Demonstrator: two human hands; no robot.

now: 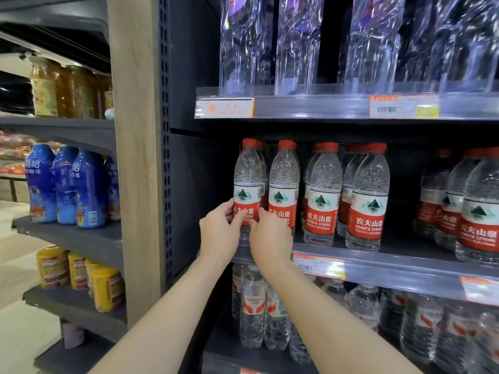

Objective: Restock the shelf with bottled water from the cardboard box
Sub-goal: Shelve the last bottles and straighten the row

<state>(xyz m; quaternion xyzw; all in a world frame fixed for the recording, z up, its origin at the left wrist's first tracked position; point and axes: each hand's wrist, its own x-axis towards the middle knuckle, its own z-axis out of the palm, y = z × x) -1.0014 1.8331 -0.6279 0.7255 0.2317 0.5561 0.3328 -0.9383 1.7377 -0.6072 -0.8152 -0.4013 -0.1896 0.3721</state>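
A clear water bottle [247,184] with a red cap and red label stands upright at the left end of the middle shelf [391,261]. My left hand [220,232] grips its label from the left. My right hand [271,237] touches the same bottle's lower right side with its fingertips and partly covers the neighbouring bottle [283,184]. More bottles of the same kind [370,198] stand in rows to the right. The cardboard box is out of view.
Tall clear bottles [243,44] fill the shelf above. Smaller water bottles [253,306] stand on the shelf below. A wooden post [135,157] borders the left side, with blue bottles [64,184], jars [67,90] and yellow tubs [81,273] on shelves beyond it.
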